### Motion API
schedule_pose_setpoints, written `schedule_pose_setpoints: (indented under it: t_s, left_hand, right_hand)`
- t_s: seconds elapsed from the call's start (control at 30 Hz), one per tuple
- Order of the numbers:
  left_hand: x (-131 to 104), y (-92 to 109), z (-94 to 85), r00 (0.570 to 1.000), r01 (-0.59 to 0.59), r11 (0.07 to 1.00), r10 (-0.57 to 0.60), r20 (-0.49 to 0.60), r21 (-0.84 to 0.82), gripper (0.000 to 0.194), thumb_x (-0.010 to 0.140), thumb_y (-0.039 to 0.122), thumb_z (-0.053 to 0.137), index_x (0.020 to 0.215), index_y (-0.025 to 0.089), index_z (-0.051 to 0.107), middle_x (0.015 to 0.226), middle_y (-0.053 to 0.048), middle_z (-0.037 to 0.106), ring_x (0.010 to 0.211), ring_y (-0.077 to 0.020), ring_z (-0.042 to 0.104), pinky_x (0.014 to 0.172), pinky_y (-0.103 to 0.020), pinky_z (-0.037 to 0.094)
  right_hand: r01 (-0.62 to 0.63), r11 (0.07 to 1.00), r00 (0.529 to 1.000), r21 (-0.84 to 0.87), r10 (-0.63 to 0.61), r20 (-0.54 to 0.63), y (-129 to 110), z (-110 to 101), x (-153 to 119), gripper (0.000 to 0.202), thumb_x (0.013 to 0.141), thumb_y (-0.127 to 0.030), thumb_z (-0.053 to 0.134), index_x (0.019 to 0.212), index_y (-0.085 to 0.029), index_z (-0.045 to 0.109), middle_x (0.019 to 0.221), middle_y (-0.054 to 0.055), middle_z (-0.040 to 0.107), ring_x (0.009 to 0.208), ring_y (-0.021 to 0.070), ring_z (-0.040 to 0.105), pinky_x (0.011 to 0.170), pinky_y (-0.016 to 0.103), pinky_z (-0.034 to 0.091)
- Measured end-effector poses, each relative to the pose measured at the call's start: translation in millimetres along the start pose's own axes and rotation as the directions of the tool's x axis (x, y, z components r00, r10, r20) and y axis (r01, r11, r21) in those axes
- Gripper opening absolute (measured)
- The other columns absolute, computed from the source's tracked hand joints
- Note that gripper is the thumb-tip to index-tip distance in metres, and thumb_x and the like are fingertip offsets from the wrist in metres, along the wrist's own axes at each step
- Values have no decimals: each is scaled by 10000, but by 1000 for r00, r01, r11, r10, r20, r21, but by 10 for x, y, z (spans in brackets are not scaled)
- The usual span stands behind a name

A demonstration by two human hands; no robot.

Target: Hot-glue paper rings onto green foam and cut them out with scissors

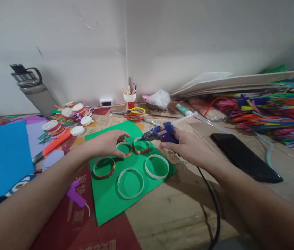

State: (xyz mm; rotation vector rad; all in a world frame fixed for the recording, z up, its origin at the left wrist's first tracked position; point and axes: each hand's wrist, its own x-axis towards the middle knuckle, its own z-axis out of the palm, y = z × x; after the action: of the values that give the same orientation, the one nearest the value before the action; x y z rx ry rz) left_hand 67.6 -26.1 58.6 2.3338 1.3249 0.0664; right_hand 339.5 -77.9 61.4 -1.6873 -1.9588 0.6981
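A green foam sheet (107, 205) lies at the middle of the table with several low rings standing on it. My left hand (114, 143) curls around a red-and-white ring (129, 152), thumb at its near side and fingers at its far side. In my right hand (185, 142) is a blue glue gun (166, 133), with a clear glue stick (184, 118) poking from its back. The gun's nozzle points left, over a second red ring (142, 151). Nearer me stand white-rimmed rings (130, 198) and, at the left, another red-sided ring (104, 177).
A black phone (245, 158) lies right of my right hand; the gun's black cord (216, 211) hangs over the front edge. Behind are scissors (136, 111) and a pen cup (129, 100). Pipe cleaners (274, 114) pile up right; an orange cutter (57, 141) and a bottle (36, 90) are left.
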Motion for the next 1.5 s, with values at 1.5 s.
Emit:
schedule_pose_setpoints:
  t_s: [1.5]
  left_hand:
    - [-80,-184,83,994,32,973,-56,-98,-229,511,850,652,496,1057,250,736,1133,-34,725,1029,-252,643,842,-304,484]
  right_hand:
    - [-75,993,997,88,75,8,50,6,71,279,764,-437,643,833,-169,681,790,64,696,749,239,618,646,329,435]
